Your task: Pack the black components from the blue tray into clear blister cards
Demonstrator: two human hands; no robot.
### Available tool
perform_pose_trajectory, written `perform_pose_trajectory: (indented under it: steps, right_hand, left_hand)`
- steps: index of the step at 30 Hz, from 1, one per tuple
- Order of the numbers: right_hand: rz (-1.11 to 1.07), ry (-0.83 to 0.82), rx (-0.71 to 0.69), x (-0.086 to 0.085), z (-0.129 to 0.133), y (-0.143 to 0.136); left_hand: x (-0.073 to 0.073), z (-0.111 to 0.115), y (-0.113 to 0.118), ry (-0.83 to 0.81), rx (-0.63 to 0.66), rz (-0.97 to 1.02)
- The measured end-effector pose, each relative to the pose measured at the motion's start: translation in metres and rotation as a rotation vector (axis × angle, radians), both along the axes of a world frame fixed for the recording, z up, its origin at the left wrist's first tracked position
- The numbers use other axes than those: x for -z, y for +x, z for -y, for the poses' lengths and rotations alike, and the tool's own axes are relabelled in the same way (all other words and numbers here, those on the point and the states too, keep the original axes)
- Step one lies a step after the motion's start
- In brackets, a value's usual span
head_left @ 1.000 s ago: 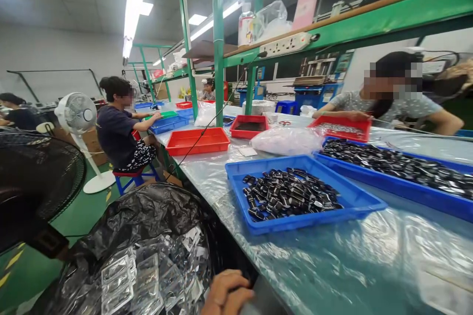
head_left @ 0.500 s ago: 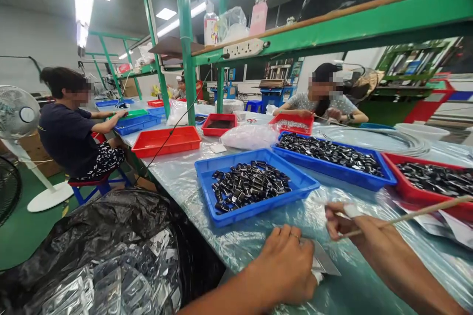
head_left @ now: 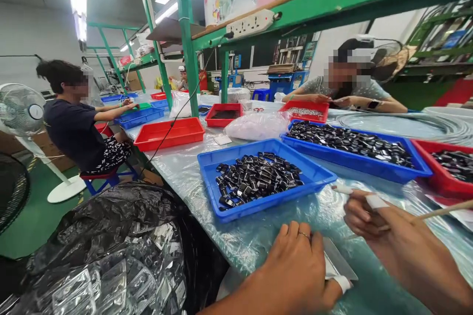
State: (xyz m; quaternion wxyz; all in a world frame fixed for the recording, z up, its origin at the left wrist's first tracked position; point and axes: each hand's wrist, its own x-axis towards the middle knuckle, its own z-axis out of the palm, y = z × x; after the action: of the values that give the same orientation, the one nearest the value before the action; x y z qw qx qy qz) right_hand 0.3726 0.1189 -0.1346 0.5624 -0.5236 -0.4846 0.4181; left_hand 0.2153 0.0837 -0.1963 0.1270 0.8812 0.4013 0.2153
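At a long workbench (head_left: 244, 251) covered in clear plastic film, under a green shelf frame (head_left: 332, 10), a person works bare-handed. One co-worker (head_left: 74, 113) sits along the left side; another (head_left: 380, 92) sits across the bench, to the right. Below the bench's left edge, a big black bag (head_left: 121, 202) stands open, with clear moulded plastic packs (head_left: 111, 280) heaped inside.

On the bench, a long blue tray (head_left: 399, 173) lies beyond a shorter blue tray (head_left: 314, 170), with part of a red tray (head_left: 436, 177) at the far right. All three hold small dark pieces. The shorter tray's heap (head_left: 258, 177) leaves much of its floor bare, while the long one is close to full; which pieces are finished and which wait cannot be told.

Nearest the viewer, the left hand (head_left: 295, 256) is closed over a flat, greyish piece (head_left: 338, 256) low on the bench, in front of the shorter tray; its far corner pokes out past the fingers. The right hand (head_left: 399, 241), just beside it, is curled around a thin wooden stick (head_left: 443, 210). The work on the flat piece seems under way rather than done: it is gripped, and the stick is ready near it. Whether the stick's blurred tip touches it is unclear. White tape (head_left: 375, 201) wraps a right-hand finger.
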Motion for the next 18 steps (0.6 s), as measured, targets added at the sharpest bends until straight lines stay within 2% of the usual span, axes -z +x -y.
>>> perform_pose_trajectory:
  steps: [3, 5, 9, 11, 14, 18]
  right_hand:
    - [-0.256, -0.08, -0.018, 0.013, 0.002, -0.006]
    - [-0.313, -0.088, -0.045, 0.024, 0.004, -0.009]
    - [-0.35, -0.006, -0.129, 0.041, 0.003, -0.011]
    - [-0.354, 0.055, -0.122, 0.045, 0.0, -0.013]
    - [-0.334, 0.108, -0.082, 0.049, -0.006, -0.018]
    - [-0.336, 0.085, -0.133, 0.048, -0.007, -0.023]
  left_hand:
    - [0.0, -0.001, 0.001, -0.045, 0.001, -0.021]
    - [0.0, -0.002, 0.003, -0.079, 0.005, -0.029]
    - [-0.001, -0.004, 0.005, -0.11, 0.022, -0.043]
    - [0.0, -0.006, 0.006, -0.099, 0.035, -0.048]
    - [0.003, -0.007, 0.007, -0.079, 0.05, -0.051]
    - [0.004, -0.006, 0.006, -0.064, 0.023, -0.065]
